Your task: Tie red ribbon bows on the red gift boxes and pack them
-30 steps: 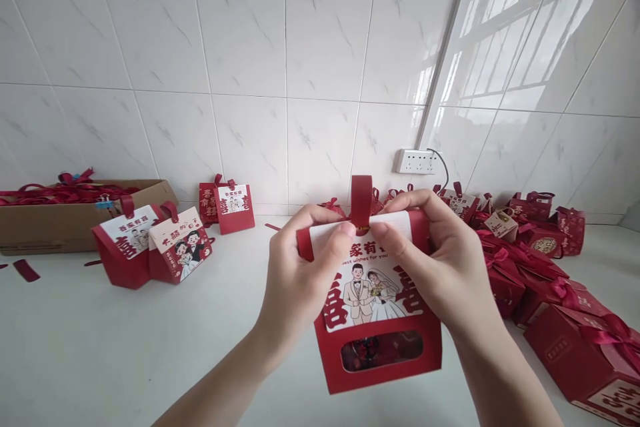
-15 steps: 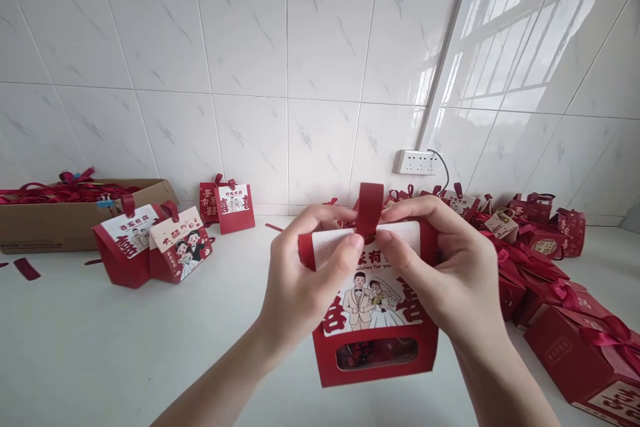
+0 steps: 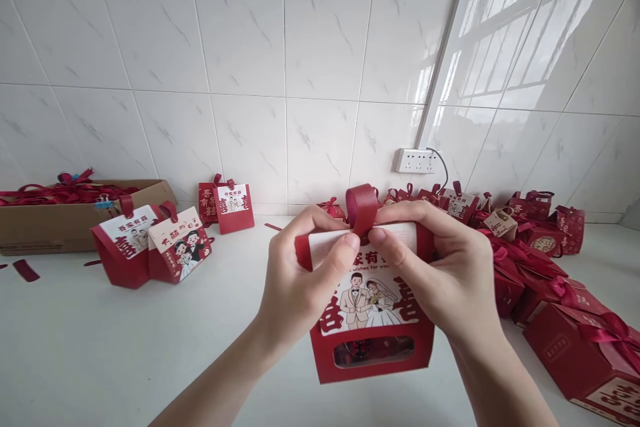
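Note:
A red gift box (image 3: pixel 373 330) with a cartoon wedding couple on its white front card and a small clear window is held above the white counter (image 3: pixel 100 347). My left hand (image 3: pixel 305 287) pinches its top left edge, thumb on the card. My right hand (image 3: pixel 445 273) pinches the top right, thumb and fingers closed beside the red loop handle (image 3: pixel 361 208) that sticks up between the hands.
Two finished boxes (image 3: pixel 150 247) stand at the left, another (image 3: pixel 227 203) by the wall. A cardboard box (image 3: pixel 70 213) of red ribbons sits far left. Several red boxes (image 3: pixel 565 300) are heaped at the right. A power strip (image 3: pixel 416 161) hangs on the tiled wall.
The box has dropped slightly and tilted. The loop handle has bent over from upright as both thumbs pressed at its base.

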A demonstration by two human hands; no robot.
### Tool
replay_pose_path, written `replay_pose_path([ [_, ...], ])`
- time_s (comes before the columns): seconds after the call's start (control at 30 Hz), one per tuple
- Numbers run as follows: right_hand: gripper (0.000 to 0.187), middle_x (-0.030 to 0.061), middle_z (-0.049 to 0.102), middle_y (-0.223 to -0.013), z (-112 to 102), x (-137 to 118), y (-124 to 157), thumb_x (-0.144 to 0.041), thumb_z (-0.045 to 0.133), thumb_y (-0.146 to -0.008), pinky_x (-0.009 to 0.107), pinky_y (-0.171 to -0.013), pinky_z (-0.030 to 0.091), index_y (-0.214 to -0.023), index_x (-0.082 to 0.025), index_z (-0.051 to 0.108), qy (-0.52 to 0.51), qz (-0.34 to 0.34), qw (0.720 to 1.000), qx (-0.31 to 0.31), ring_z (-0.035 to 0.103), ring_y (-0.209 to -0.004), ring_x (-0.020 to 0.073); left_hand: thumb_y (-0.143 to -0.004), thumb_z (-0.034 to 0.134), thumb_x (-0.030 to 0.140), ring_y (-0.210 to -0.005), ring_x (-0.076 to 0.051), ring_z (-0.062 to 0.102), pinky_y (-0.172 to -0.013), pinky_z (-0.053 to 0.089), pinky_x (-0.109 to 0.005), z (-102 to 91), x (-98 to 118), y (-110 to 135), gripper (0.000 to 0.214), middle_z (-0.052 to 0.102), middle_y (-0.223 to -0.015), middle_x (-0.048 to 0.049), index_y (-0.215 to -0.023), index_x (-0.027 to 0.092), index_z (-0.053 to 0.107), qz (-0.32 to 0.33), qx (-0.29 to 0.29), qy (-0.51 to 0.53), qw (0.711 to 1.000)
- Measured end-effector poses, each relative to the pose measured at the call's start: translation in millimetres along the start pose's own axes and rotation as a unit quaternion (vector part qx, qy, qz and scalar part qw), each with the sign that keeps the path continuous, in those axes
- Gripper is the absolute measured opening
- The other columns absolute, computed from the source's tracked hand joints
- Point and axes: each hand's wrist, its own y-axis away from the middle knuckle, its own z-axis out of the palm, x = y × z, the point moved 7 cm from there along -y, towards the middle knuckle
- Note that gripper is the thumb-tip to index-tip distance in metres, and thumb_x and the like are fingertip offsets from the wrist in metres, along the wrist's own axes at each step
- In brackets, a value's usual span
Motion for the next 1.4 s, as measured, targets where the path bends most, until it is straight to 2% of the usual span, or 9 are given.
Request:
replay_pose_path([
  [0.13, 0.008, -0.001, 0.071, -0.082, 0.2, 0.0, -1.0, -0.026, 0.066, -0.08, 0.027, -0.064, 0.054, -0.086, -0.029, 0.069, 0.0, -0.016, 1.0, 0.002, 0.066, -0.073, 0.0164, -0.083, 0.057, 0.03, -0.076, -0.015, 0.062, -0.065, 0.049, -0.024, 2.2, 6.5, -0.1, 0.009, 0.066, -0.082, -0.0004, -0.085, 0.021, 0.06, 0.026, -0.016, 0.011, 0.999],
  [0.27, 0.008, -0.0015, 0.071, -0.085, 0.7, 0.9, -0.7, -0.026, 0.065, -0.08, 0.026, -0.066, 0.054, -0.087, -0.029, 0.069, -0.007, -0.015, 1.0, -0.003, 0.066, -0.076, 0.0155, -0.086, 0.056, 0.026, -0.078, -0.012, 0.061, -0.068, 0.048, -0.021, 2.8, 10.4, 0.7, 0.005, 0.066, -0.084, 0.0016, -0.087, 0.022, 0.059, 0.043, -0.021, 0.01, 0.999],
  [0.43, 0.019, 0.0002, 0.071, -0.09, 2.5, 1.4, -0.2, -0.027, 0.065, -0.079, 0.028, -0.068, 0.054, -0.098, -0.029, 0.067, -0.001, -0.003, 1.0, -0.016, 0.066, -0.081, 0.0177, -0.086, 0.056, 0.025, -0.082, -0.011, 0.062, -0.072, 0.048, -0.02, 3.0, 10.7, -0.4, 0.006, 0.067, -0.087, 0.0019, -0.09, 0.023, 0.061, 0.044, -0.028, 0.005, 0.999],
  [0.63, 0.009, -0.0004, 0.071, -0.086, 5.4, -0.9, 0.1, -0.025, 0.064, -0.08, 0.026, -0.066, 0.053, -0.088, -0.027, 0.069, -0.005, -0.01, 1.0, -0.018, 0.066, -0.079, 0.0167, -0.085, 0.057, 0.024, -0.083, -0.011, 0.062, -0.073, 0.049, -0.02, 0.2, 9.2, -0.6, 0.005, 0.067, -0.084, 0.002, -0.086, 0.022, 0.061, 0.04, -0.022, 0.016, 0.999],
  [0.97, 0.011, -0.001, 0.072, -0.091, 4.5, -4.3, -0.1, -0.022, 0.061, -0.084, 0.022, -0.069, 0.053, -0.091, -0.024, 0.068, 0.002, -0.018, 0.999, -0.027, 0.067, -0.082, 0.0136, -0.085, 0.056, 0.026, -0.075, -0.01, 0.061, -0.065, 0.049, -0.018, 1.3, 5.4, -1.0, 0.006, 0.066, -0.08, 0.0027, -0.085, 0.022, 0.059, 0.025, -0.025, 0.011, 0.999],
  [1.2, 0.01, -0.0023, 0.072, -0.089, 3.9, -2.0, -0.2, -0.023, 0.061, -0.083, 0.02, -0.068, 0.052, -0.09, -0.025, 0.069, 0.008, -0.011, 1.0, -0.022, 0.067, -0.08, 0.012, -0.083, 0.059, 0.029, -0.07, -0.012, 0.059, -0.057, 0.047, -0.021, -0.7, 5.1, -0.3, 0.008, 0.064, -0.076, 0.0017, -0.083, 0.022, 0.061, 0.027, -0.003, -0.03, 0.999],
  [1.4, 0.02, -0.0034, 0.071, -0.087, 4.0, 0.9, 0.2, -0.017, 0.052, -0.087, 0.019, -0.066, 0.051, -0.094, -0.026, 0.068, -0.017, -0.005, 0.999, -0.03, 0.065, -0.08, 0.0112, -0.083, 0.058, 0.028, -0.059, -0.008, 0.055, -0.052, 0.044, -0.019, 0.6, 5.4, -0.1, 0.006, 0.061, -0.071, 0.0041, -0.083, 0.022, 0.059, 0.027, -0.008, -0.021, 0.999],
])
